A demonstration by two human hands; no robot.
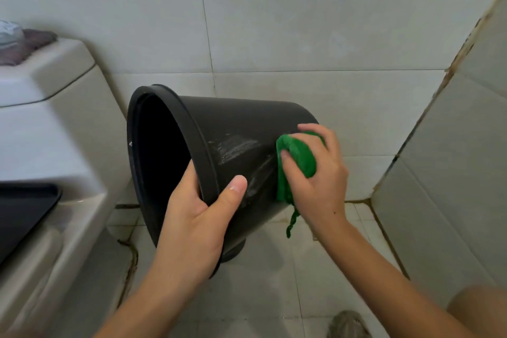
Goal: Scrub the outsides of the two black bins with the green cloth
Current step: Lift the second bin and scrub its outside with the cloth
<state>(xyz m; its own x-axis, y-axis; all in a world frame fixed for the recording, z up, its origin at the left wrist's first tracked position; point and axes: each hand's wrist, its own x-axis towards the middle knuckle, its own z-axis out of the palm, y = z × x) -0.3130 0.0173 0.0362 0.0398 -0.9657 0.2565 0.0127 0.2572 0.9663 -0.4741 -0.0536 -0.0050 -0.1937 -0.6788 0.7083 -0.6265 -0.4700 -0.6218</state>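
One round black plastic bin (241,129) is in view, held tilted on its side above the pale tiled floor (274,269), its open mouth turned toward the cream ceramic toilet (55,123) on the left and its base pointing right. A second black bin cannot be made out for certain; the dark curved edge showing just below the held bin may belong to one, but it is too hidden to say.

The left hand (197,222) grips the rim at its lower edge, thumb curled over the outside wall and the other fingers hooked inside the mouth. The right hand (315,170) clamps the crumpled green knitted cloth (297,156) against the side wall near the base, fingers curled over the top of the wad, a loose strand dangling beneath. Wet, soapy streaks lie on the wall between the rim and the cloth.

By this showing, the step in hand is scrubbing the outside of the first bin, and it looks only partly covered: the streaks mark one band, while the upper wall appears dry. The next move probably calls for the left hand to turn the bin by its rim so a fresh stretch of wall faces the cloth, with firm pressure kept so the bin does not slip.
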